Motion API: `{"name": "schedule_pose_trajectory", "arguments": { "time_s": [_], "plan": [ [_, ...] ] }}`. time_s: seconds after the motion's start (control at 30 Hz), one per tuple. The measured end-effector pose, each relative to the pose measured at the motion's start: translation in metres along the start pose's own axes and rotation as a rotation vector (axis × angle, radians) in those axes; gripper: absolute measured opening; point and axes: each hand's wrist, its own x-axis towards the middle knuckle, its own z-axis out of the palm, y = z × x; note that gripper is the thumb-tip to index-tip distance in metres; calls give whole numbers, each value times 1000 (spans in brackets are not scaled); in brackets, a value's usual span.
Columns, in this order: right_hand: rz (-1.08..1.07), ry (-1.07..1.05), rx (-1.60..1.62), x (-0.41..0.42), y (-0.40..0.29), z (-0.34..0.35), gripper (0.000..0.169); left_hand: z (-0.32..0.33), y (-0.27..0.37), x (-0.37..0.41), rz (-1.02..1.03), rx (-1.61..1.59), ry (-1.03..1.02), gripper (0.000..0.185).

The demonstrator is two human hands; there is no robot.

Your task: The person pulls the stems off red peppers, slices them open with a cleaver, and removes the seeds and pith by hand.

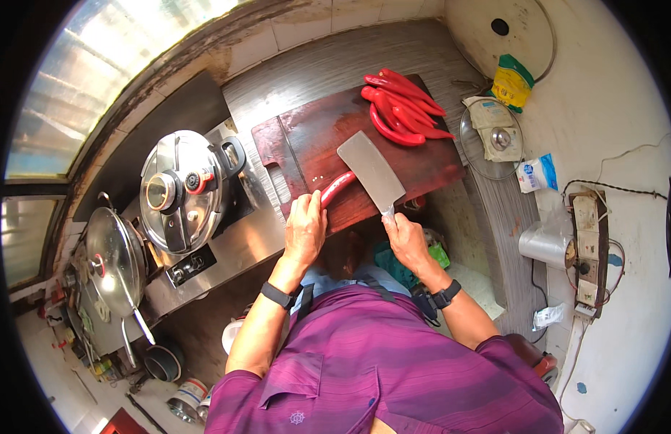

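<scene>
My left hand (305,228) grips one end of a long red chili pepper (337,187) on a dark reddish wooden cutting board (314,135). My right hand (406,236) is closed around the handle of a cleaver (371,169). Its broad blade extends over the board, with one edge beside the pepper's far end; whether they touch I cannot tell. A few pale bits, perhaps seeds, lie on the board left of that pepper. Several whole red chili peppers (403,108) are piled at the board's far right corner.
Left of the board, a lidded pressure cooker (181,192) stands on the stove (248,233). A lidded wok (115,266) sits further left. A glass lid (492,138), plastic packets (537,172) and a power strip (588,244) line the right side by the wall.
</scene>
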Motion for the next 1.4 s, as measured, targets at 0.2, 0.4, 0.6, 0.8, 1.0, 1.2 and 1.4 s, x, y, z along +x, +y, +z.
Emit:
{"name": "schedule_pose_trajectory", "arguments": {
  "time_s": [0.2, 0.4, 0.6, 0.8, 1.0, 1.2, 1.4],
  "plan": [
    [-58, 172, 145, -21, -41, -14, 31, 4, -9, -1, 35, -13, -8, 47],
    [118, -25, -28, -21, -4, 12, 45, 1, -10, -4, 60, -39, -42, 48],
    [112, 13, -96, -21, 10, 23, 49, 3, -9, 6, 82, -48, -30, 45],
    [115, 28, -4, -26, -28, 5, 48, 10, -12, 13, 76, -42, -45, 44],
    [139, -82, -79, -12, -10, 19, 50, 23, -10, 25, 84, -46, -31, 45],
    [138, -99, -71, -19, -11, 33, 52, 23, -8, 19, 56, -35, -31, 48],
    [116, -106, -101, -14, -9, 26, 53, 12, -7, 19, 28, -74, -3, 50]
  ]
}}
